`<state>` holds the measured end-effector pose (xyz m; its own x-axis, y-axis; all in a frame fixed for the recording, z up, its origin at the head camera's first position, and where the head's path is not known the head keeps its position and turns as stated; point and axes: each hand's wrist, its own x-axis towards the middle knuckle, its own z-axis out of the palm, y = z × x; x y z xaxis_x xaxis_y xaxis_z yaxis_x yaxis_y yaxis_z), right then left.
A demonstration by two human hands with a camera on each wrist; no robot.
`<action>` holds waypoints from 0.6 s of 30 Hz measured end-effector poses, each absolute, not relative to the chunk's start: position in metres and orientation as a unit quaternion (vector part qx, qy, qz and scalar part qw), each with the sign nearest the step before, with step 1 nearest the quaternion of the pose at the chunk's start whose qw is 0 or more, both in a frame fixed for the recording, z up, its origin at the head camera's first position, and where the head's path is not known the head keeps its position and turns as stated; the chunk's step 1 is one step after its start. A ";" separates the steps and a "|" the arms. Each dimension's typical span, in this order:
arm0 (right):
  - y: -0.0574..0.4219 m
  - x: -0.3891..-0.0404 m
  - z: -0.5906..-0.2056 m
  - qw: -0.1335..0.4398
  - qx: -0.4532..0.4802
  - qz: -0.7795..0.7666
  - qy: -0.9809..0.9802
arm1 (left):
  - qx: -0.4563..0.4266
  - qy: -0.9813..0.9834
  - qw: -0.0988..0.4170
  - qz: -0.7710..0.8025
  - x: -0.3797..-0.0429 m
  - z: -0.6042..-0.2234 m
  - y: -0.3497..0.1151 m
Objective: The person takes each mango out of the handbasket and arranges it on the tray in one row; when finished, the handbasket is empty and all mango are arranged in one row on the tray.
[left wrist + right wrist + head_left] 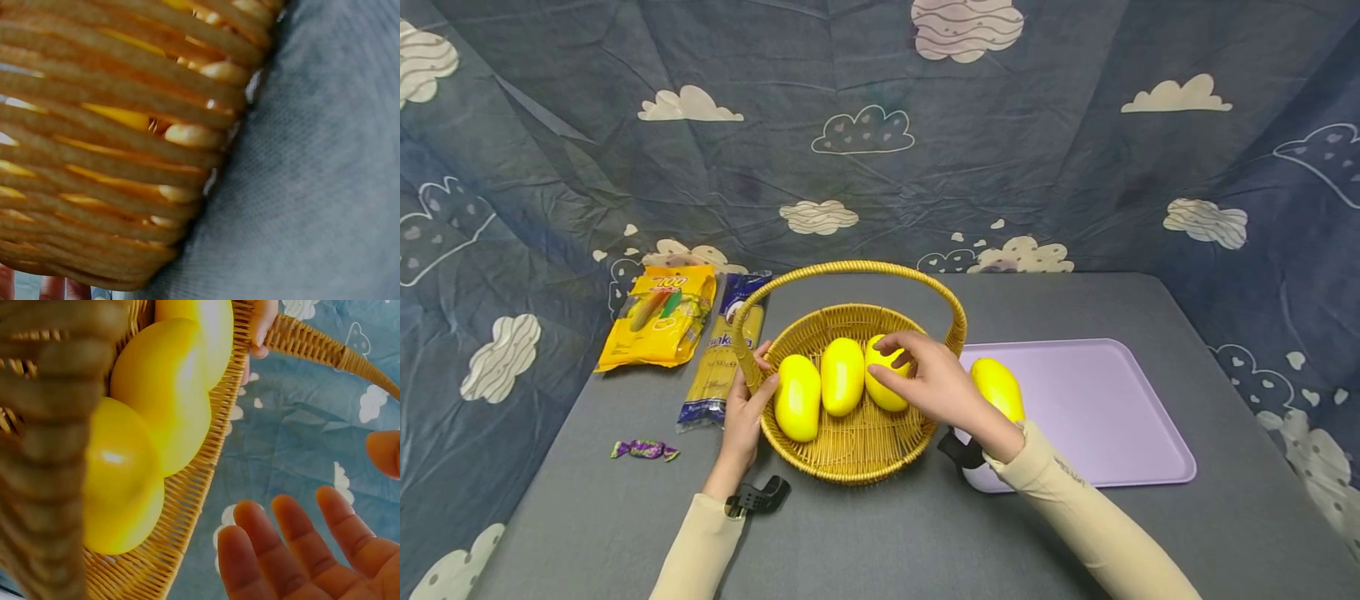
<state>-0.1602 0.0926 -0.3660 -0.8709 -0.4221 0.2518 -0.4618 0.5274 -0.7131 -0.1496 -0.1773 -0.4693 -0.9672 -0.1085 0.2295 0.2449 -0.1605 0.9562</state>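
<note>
head: the left hand (pixel 745 421) grips the wicker basket (pixel 853 442); the right hand (pixel 936 379), fingers parted and empty, is over the rightmost of three yellow mangoes (pixel 842 377) inside; a fourth mango (pixel 997 387) lies right of the basket on a lilac tray (pixel 1090 417). left wrist: basket weave. right wrist: fingers clear of the mangoes. loading the basket seems in hand; next probably calls for reaching right of it.

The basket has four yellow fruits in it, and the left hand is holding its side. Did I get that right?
Not quite: the head view shows three yellow fruits in the basket, not four. The left hand is holding its side, as you said.
</note>
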 end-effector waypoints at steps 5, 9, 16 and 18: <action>0.087 -0.167 -0.366 -0.019 0.254 0.404 -0.879 | -0.056 -0.634 0.119 -0.762 -0.150 -0.470 -0.178; 0.084 -0.172 -0.365 -0.048 0.231 0.364 -0.901 | -0.058 -0.632 0.119 -0.764 -0.150 -0.470 -0.177; 0.083 -0.178 -0.358 -0.103 0.218 0.280 -0.929 | -0.056 -0.635 0.119 -0.762 -0.150 -0.471 -0.178; 0.083 -0.180 -0.357 -0.117 0.215 0.271 -0.931 | -0.056 -0.634 0.119 -0.762 -0.150 -0.471 -0.177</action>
